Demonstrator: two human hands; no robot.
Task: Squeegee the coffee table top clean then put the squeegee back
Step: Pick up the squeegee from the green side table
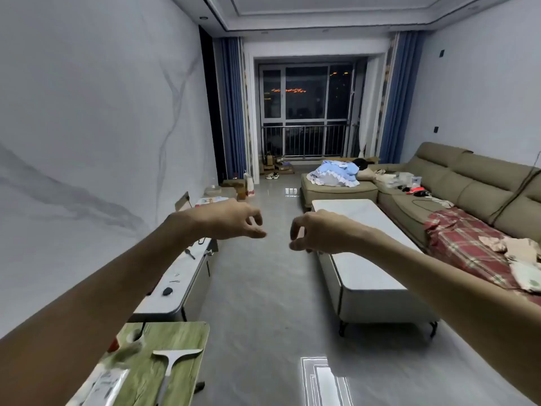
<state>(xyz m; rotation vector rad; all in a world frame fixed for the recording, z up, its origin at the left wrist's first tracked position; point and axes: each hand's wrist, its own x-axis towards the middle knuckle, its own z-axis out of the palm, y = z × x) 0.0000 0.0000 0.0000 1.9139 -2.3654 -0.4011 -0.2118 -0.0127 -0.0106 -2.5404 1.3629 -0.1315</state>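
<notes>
The white squeegee [171, 361] lies flat on a small green table [181, 335] at the bottom left, blade end away from me. The long white coffee table [369, 276] stands right of centre, in front of the sofa, its top bare. My left hand [231, 219] and my right hand [316, 231] are both held out in the air over the floor, fingers loosely curled and apart, holding nothing. The right hand hovers near the coffee table's left edge. Neither hand touches the squeegee.
A low grey TV cabinet [187, 276] with small items runs along the left wall. An olive sofa [468, 194] with a plaid blanket [465, 244] and clothes lines the right. Grey tiled floor [263, 303] stretches between them toward the balcony window. A plastic packet [108, 385] lies beside the squeegee.
</notes>
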